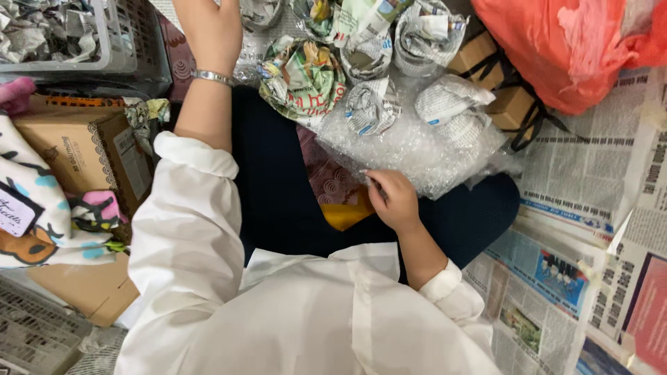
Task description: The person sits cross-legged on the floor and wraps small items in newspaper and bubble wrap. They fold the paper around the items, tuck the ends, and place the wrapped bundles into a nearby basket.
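My left hand point(212, 28) reaches forward past my lap toward the top edge, a silver bracelet point(212, 76) on its wrist; its fingers are cut off by the frame. My right hand point(392, 198) rests on my dark lap, fingers curled at the near edge of a sheet of clear bubble wrap point(410, 149). On and beyond the wrap lie several bundles wrapped in newspaper point(372, 104), one larger and colourful point(302, 80).
A grey plastic crate point(76, 35) holding crumpled paper stands at the top left. A cardboard box point(76, 149) and patterned cloth point(42, 208) lie to my left. An orange plastic bag point(563, 42) sits at the top right. Newspaper sheets point(590, 208) cover the floor on the right.
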